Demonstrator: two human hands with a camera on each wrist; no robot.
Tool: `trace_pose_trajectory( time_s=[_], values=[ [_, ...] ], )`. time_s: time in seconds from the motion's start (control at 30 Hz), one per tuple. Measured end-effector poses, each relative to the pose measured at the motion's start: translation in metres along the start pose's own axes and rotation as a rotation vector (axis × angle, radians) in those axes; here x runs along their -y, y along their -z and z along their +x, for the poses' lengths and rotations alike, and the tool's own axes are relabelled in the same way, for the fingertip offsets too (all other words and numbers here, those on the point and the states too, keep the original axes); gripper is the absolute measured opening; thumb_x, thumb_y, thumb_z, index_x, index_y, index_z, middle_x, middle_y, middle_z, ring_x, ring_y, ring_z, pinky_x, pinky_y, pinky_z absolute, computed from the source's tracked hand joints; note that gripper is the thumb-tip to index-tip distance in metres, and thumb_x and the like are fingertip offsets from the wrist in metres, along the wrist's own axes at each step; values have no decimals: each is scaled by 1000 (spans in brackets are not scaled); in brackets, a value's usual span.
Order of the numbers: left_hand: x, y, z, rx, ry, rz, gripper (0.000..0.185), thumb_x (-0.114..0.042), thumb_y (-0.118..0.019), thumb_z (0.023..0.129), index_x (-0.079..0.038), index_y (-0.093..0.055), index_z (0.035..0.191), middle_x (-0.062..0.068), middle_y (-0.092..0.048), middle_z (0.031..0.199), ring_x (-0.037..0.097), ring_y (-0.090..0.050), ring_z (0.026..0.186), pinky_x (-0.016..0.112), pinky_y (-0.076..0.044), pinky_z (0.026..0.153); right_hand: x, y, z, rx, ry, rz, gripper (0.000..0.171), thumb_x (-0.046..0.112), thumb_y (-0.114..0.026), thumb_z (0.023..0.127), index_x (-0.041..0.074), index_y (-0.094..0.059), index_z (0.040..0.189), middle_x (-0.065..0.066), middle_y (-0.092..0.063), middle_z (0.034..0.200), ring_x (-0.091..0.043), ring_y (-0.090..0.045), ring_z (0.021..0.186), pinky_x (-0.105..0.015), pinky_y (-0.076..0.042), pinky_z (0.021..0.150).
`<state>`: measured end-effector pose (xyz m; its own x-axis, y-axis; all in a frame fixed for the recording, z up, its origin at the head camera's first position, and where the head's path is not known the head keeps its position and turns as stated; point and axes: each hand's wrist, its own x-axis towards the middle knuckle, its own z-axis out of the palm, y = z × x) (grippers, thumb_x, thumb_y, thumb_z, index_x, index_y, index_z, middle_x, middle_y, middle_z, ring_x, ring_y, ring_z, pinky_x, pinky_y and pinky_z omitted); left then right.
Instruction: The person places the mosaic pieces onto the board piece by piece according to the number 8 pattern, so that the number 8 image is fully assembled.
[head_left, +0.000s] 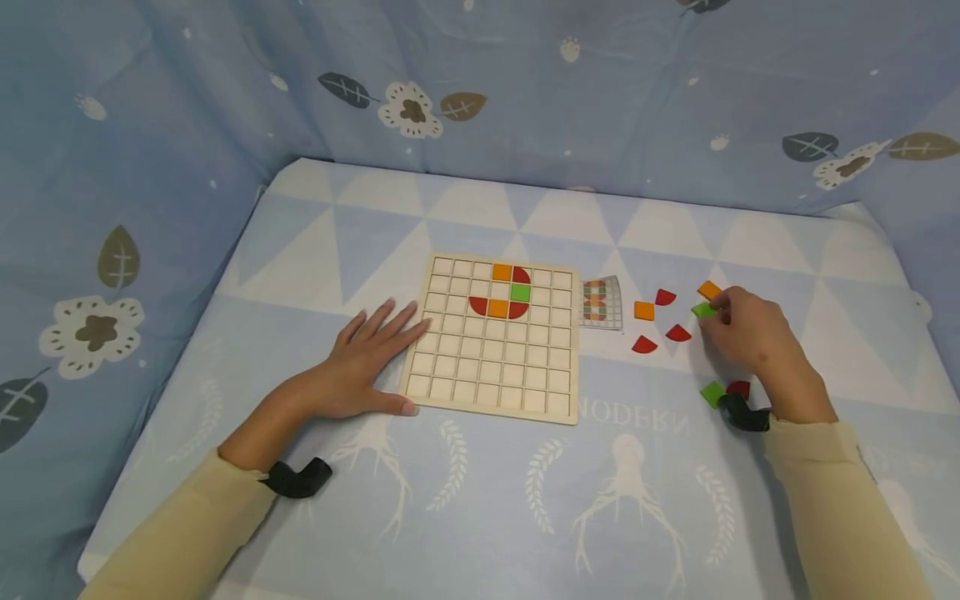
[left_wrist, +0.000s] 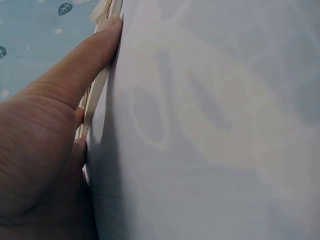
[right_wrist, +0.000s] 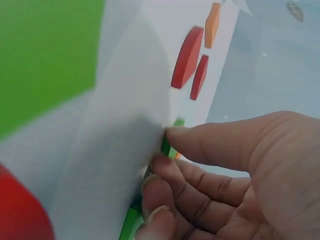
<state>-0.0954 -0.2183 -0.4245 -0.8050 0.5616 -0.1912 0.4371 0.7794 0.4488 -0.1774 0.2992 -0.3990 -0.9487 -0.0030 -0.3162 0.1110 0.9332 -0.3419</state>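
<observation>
My left hand (head_left: pixel 363 367) lies flat with fingers spread, its fingertips on the left edge of a wooden grid board (head_left: pixel 450 367). The thumb (left_wrist: pixel 80 65) rests along the board's near left corner. On the board's upper part sit two orange squares, one green square (head_left: pixel 521 292) and several red quarter-circles. To the right of the board, my right hand (head_left: pixel 753 333) has curled fingers, with thumb and index fingertip pinching a green square tile (right_wrist: pixel 166 144). Another green piece (right_wrist: pixel 131 220) shows under the other fingers in the right wrist view.
A small pattern card (head_left: pixel 602 304) lies against the board's right side. Loose red quarter-circles (head_left: pixel 644 344) and an orange square (head_left: pixel 643 311) lie between card and right hand. Another orange square (head_left: pixel 708 290) is just beyond the hand; a green piece (head_left: pixel 712 394) and a red one lie by the wrist.
</observation>
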Motion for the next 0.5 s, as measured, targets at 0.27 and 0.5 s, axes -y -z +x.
trace_pose_trajectory(
  time_s=[0.27,0.5],
  values=[
    [1,1,-3,-11,0,-5,106,-69,-65,77,-28,-8,156,-3,4,162,25,11,147,54,4,113,1,9,5,71,-20,37,43,25,-62,92,-10,-51,114,-25,-54,105,-37,-49,92,-46,-46,74],
    [-1,2,-2,-6,-5,-12,105,-67,-66,78,-26,-10,157,0,2,162,28,9,147,56,3,112,2,6,3,-53,18,57,36,28,-64,91,-3,-55,106,-21,-58,97,-33,-50,85,-38,-44,63]
  ],
)
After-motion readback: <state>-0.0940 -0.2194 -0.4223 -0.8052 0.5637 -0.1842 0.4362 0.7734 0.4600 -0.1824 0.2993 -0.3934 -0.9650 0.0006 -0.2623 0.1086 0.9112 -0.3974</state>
